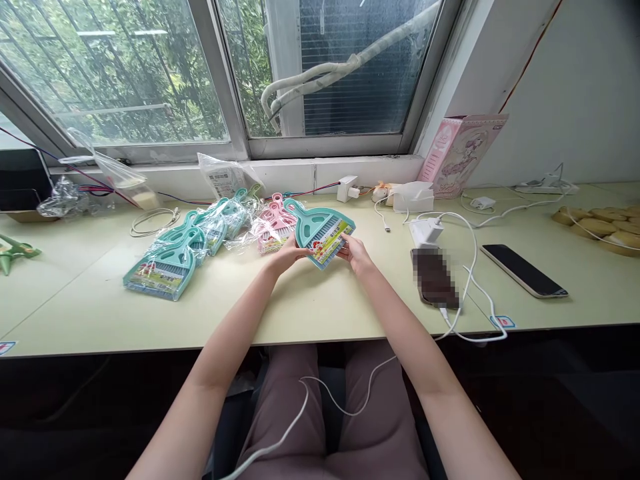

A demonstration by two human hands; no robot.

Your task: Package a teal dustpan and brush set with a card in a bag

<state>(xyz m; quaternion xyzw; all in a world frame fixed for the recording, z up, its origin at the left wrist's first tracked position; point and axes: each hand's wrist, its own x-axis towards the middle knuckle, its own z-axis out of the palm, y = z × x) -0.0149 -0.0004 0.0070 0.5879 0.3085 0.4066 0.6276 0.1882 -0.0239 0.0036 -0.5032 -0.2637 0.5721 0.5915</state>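
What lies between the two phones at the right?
White cable loops between the plugged-in phone and the unplugged phone, as the head view shows.

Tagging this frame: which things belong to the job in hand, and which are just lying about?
Job:
teal dustpan-and-brush set, held by left hand and right hand
likely bagged teal sets, pink ones

Lying about:
plugged-in phone
loose phone
pink box
coiled cable

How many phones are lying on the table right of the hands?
2. The charging phone lies nearer the right hand, a white cable in its near end; the black-screened phone lies farther right. No others seem hidden there.
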